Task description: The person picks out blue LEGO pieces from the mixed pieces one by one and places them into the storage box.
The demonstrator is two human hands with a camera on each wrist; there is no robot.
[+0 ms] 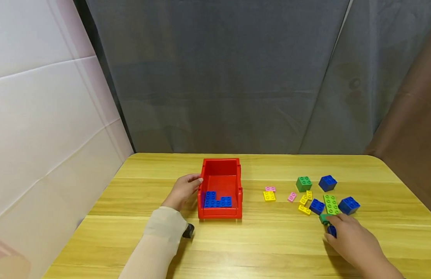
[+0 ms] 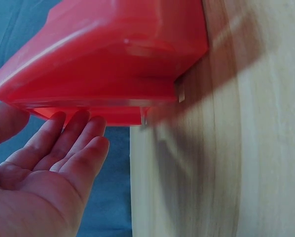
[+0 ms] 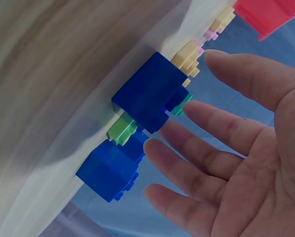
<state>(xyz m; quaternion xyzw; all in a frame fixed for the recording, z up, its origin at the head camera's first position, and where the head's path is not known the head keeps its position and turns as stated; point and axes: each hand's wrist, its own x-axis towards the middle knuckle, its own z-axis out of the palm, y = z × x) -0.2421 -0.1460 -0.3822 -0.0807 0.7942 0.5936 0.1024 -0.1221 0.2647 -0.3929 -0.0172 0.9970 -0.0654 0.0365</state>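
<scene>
In the head view my left hand (image 1: 183, 190) is at the left side of a red plastic bin (image 1: 220, 213). Its fingers are nearly straight, with fingertips at the bin's edge in the left wrist view. Blue toy bricks (image 1: 215, 201) lie inside the bin, toward its front. My right hand (image 1: 353, 236) reaches over a dark blue brick (image 3: 150, 91), thumb and fingers spread apart in the right wrist view. Its fingertips are close to that brick; contact is unclear. Just ahead of the hand is a green brick (image 1: 324, 219), partly covered in the head view.
Beyond the right hand lie a lime green brick (image 1: 331, 204), blue bricks (image 1: 349, 205) and a taller green brick (image 1: 304, 184). Several small yellow bricks (image 1: 304, 210) and pink bricks (image 1: 292, 197) sit further left. Grey cloth (image 1: 215, 77) hangs behind the wooden table (image 1: 257, 248).
</scene>
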